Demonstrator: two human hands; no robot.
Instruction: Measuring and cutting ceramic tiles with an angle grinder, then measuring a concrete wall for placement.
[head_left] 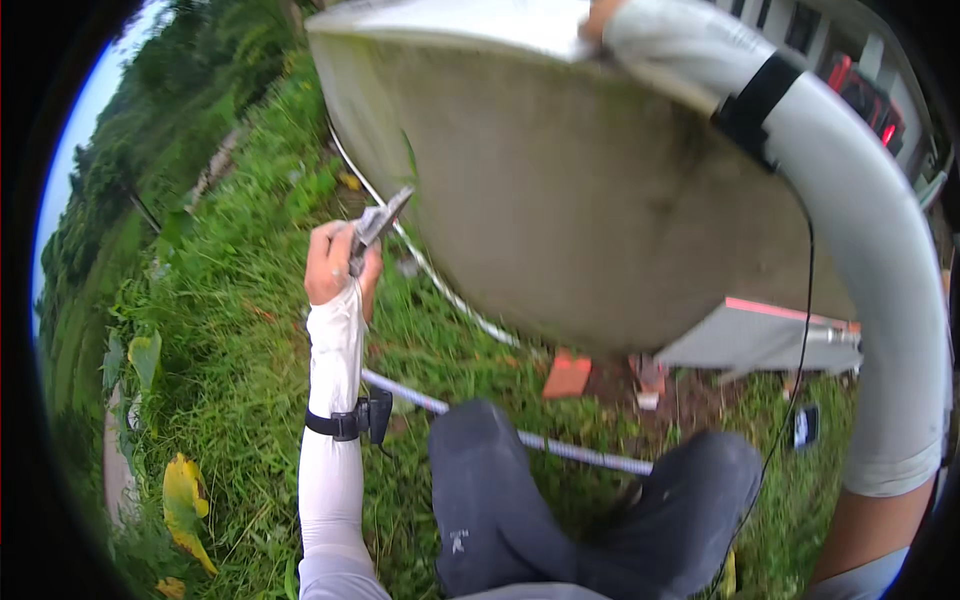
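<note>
My left hand (338,262) is raised over the grass, its fingers closed round a grey pointed tool (382,222) whose tip slants up and to the right. Whether it is a blade or the jaws of a hand tool I cannot make out. Beyond that tip stands a curved grey-brown wall (600,200) with a pale top edge (480,22). My right arm arches up along the right side, and my right hand (598,20) is at this top edge, blurred and partly cut off by the frame. Its fingers are mostly hidden.
A white hose (455,298) runs along the wall's foot, and a pale ribbed pipe (590,455) crosses the grass before my knees. Near the wall lie a red brick piece (567,374) and a grey panel (760,335). A dark cable (806,330) hangs from my right arm.
</note>
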